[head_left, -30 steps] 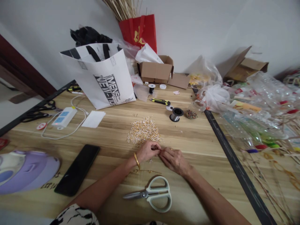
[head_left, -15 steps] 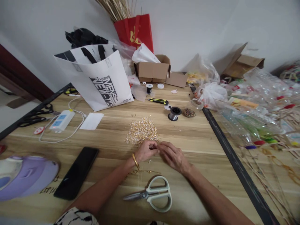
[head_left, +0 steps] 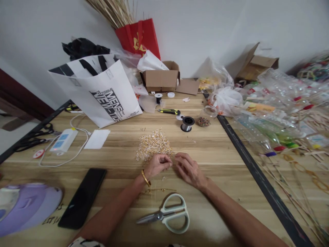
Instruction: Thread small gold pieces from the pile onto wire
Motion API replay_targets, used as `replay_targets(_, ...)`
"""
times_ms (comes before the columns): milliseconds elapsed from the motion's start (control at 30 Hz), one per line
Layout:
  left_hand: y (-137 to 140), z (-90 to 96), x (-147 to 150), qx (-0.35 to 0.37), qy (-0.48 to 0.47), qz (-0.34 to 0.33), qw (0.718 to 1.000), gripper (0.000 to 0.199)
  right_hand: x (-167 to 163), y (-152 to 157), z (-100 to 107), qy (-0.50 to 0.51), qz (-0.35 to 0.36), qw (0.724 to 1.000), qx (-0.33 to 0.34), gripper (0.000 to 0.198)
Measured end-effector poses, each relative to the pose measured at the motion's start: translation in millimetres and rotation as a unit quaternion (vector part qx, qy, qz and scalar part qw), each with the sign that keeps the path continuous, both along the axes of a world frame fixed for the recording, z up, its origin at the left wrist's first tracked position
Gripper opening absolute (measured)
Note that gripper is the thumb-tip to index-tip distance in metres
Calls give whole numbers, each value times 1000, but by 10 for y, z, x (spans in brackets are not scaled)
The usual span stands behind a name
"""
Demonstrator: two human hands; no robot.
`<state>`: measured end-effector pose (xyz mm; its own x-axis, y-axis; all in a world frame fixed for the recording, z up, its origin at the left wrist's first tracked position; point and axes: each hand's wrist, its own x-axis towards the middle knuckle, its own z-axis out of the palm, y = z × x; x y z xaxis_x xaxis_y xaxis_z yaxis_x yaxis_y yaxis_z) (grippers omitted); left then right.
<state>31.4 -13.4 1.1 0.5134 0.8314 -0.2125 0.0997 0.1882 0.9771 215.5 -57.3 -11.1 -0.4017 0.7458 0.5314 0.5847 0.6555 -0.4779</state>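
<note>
Close in front of a loose pile of small gold and clear beads, my left hand, with a gold bangle at the wrist, has its thumb and fingers pinched together. Whatever lies in that pinch is too small to make out. A small gap to the right, my right hand has loosely bent fingers, slightly apart, and nothing visible in them. Below the hands, a thin gold chain lies on the table. Nearer to me is a pair of scissors with pale green handles, blades pointing left.
A black phone and a purple object lie to the left, near a power strip. Farther back are a wire spool, a box cutter and a white bag. Plastic bottles crowd the right side.
My hands have drawn apart; their fingertips were together before and now have a gap between them. The camera view has shifted slightly.
</note>
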Motion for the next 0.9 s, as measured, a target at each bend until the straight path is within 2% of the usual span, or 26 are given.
replay_targets(133, 12, -16, -5, -10, -1, 3, 1000, 26, 9, -34, -4, -55, -24, 998, 26, 24)
replay_targets(233, 18, -24, -8, -13, -2, 1, 1000, 26, 11, -17, -8, -61, -29, 998, -2, 20)
replay_targets(433, 18, -51, -14, -7, -7, -3, 1000, 27, 10, 44, -19, -41, 7, 998, -45, 14)
replay_targets(900, -7, 2, 10, 50, 32, -2, 998, 16, 17, 52, -26, -78, 13, 996, -42, 17)
